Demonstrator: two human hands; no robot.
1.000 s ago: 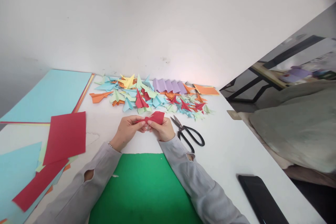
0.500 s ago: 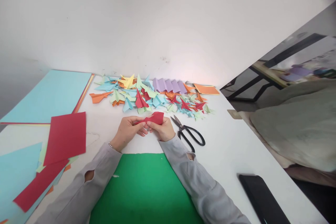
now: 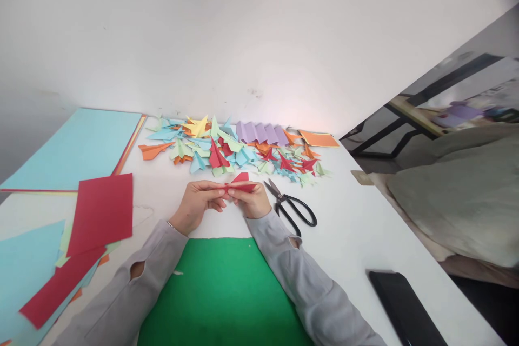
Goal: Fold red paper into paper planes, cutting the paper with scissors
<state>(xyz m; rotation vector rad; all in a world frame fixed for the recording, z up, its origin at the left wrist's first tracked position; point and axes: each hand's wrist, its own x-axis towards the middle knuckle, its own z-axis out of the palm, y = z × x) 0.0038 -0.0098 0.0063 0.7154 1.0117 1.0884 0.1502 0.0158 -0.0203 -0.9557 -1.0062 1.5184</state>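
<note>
A small folded red paper, shaped like a paper plane with a raised flap, is held just above the table between both hands. My left hand pinches its left end between thumb and fingers. My right hand grips it from the right, thumb in front. Part of the paper is hidden behind the fingers. Black-handled scissors lie right of my right hand, blades pointing away from me. Just beyond the hands spreads a pile of small paper planes in several colours.
A green mat lies under my forearms. At left are large blue sheets, a red sheet and a red strip. A purple pleated paper and orange sheets lie at the back. A black phone is at right.
The red paper has tilted in my fingers: its broad face has turned to a thin edge with a flap standing up. Both hands stay in nearly the same place.
</note>
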